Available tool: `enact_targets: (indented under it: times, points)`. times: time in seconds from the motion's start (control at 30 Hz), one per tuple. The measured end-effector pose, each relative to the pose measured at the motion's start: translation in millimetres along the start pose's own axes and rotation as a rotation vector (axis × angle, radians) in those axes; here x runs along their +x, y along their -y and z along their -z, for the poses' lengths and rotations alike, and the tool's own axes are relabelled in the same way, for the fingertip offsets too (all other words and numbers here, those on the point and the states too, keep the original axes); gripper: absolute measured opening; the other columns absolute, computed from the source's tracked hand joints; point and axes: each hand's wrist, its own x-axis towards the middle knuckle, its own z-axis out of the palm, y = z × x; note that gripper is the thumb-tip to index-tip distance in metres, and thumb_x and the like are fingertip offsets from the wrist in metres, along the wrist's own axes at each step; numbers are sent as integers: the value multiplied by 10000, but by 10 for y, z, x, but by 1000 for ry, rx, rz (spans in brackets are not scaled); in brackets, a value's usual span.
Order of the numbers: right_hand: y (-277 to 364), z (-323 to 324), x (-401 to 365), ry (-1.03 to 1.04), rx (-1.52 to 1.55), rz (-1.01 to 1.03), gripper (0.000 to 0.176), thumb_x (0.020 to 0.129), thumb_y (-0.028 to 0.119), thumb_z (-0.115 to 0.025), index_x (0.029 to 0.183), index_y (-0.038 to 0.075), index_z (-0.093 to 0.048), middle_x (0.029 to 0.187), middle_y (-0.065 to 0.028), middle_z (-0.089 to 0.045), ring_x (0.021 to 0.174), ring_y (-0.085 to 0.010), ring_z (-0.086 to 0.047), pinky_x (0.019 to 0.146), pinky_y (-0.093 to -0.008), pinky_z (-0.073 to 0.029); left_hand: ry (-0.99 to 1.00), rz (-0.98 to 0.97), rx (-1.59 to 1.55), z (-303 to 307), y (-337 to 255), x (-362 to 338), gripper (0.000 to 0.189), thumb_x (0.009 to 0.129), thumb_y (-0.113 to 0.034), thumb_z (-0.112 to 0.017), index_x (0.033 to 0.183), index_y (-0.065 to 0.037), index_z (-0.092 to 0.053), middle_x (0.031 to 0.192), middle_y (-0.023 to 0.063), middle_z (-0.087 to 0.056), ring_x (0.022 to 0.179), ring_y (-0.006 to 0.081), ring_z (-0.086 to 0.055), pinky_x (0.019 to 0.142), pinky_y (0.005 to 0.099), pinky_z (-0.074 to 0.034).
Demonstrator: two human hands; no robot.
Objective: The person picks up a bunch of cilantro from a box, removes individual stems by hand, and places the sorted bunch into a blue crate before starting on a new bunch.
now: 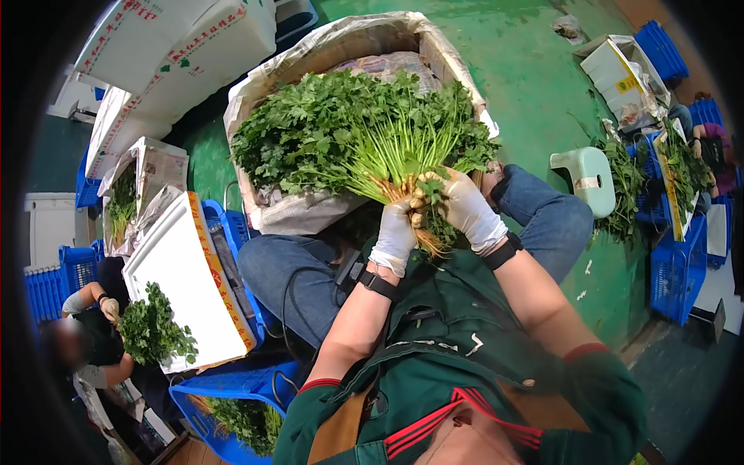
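My left hand [394,235], in a white glove, is closed around the root end of a bunch of leafy greens [403,147]. Pale stems fan upward from it, with tan roots hanging below. Beside it on the right, my right hand [465,206], also gloved, has its fingers bent together at the roots and a small green sprig. Whether it grips the sprig or the roots is hard to tell. Behind the bunch, a large lined box [271,81] holds a heap of greens [298,136].
A white foam lid [182,291] leans on blue crates at the left, near a co-worker [97,341] holding greens. Blue basket [225,381] of greens lies lower left. At the right are a pale green stool [597,182], more greens, crates and another person [717,151].
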Motion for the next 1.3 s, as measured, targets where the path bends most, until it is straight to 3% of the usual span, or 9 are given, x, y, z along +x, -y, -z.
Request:
enact_targets:
  times: [0.13,0.2,0.23,0.33,0.37,0.47,0.57,0.83,1.3]
  points:
    - [2,65,-42,267,195,65,236,895,120,-567,1065,-42,-538,929,-77,-629,806,-145,-621,715,-274,-511,146,48,119,-122,-94,-36,153,865,-70,-506,930,39,-591,727,50,-588,503,84,-461,447,184,-356]
    - [86,99,-161,382,-534,305,220,899,119,-562,1056,-34,-543,902,-77,-633,801,-144,-619,729,-278,-514,-69,1,161,-400,-79,-117,148,859,-72,-526,928,40,-594,714,62,-603,532,111,-521,457,206,-393]
    - [89,83,-200,331,51,-188,212,898,123,-565,1049,-25,-548,874,-72,-643,803,-134,-622,707,-258,-506,-203,-12,128,-505,-66,-112,149,853,-76,-537,926,41,-594,692,60,-597,531,125,-535,458,218,-404]
    - [73,250,-232,296,-184,-127,235,869,165,-613,1030,-1,-571,856,-52,-652,810,-138,-630,702,-264,-505,-188,-5,132,-216,-69,-67,116,841,-78,-561,877,27,-596,657,49,-578,476,127,-504,439,230,-395]
    - [162,303,-196,330,-1096,21,264,815,213,-667,971,8,-608,879,-85,-663,817,-207,-642,702,-312,-502,-150,-14,159,-136,-80,-28,91,837,-69,-563,848,16,-595,644,42,-567,458,118,-480,428,224,-380]
    - [186,216,-306,-45,-2002,99,279,751,255,-691,923,43,-634,910,-164,-617,838,-301,-613,733,-365,-477,-95,-13,172,-133,-81,-11,66,825,-47,-580,770,-11,-583,611,24,-536,431,84,-423,401,197,-328]
    - [285,3,-189,50,-1369,673,340,777,159,-657,1093,54,-585,1076,-150,-591,931,-306,-601,781,-359,-481,-185,-94,339,-223,-34,-68,52,821,-47,-603,845,-1,-609,634,25,-555,452,74,-444,390,175,-308]
    - [-137,183,92,-162,-1336,862,319,821,80,-613,1136,51,-577,1045,-124,-620,944,-284,-607,790,-320,-483,-98,-105,196,-98,-53,-26,84,852,-74,-564,818,1,-576,619,33,-537,442,86,-414,415,203,-308]
    - [79,80,730,-348,-625,222,164,766,176,-705,751,19,-662,593,-3,-592,515,-88,-526,497,-243,-396,-138,-85,202,-70,-33,-7,51,833,-57,-590,809,-13,-583,594,32,-533,433,93,-421,399,212,-310]
